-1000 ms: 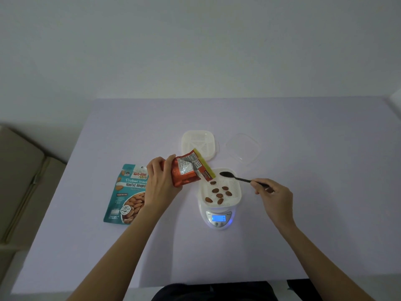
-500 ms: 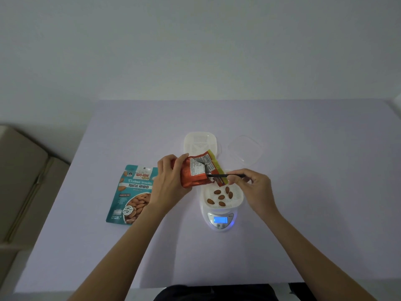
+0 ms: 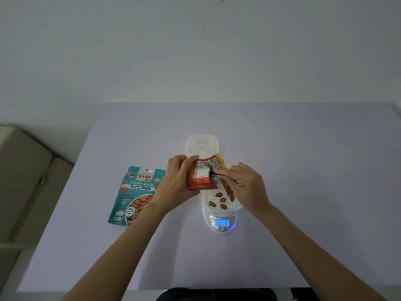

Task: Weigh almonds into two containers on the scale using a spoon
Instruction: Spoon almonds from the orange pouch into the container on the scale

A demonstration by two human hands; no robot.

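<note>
Almonds (image 3: 222, 200) lie in our container (image 3: 217, 208) on the scale (image 3: 221, 224). Our left hand (image 3: 173, 181) grips the orange packet (image 3: 200, 177); our right hand (image 3: 243, 183) pinches the spoon (image 3: 213, 175).

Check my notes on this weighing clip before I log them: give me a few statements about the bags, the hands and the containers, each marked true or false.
1. The left hand holds the orange bag. True.
2. The teal almond bag stands upright on the scale. False: it lies flat on the table, left of the scale.
3. The container on the scale holds a few almonds. True.
4. The second container is full of almonds. False: none show in it.
5. The right hand rests on the table. False: it is at the orange bag's mouth.
</note>
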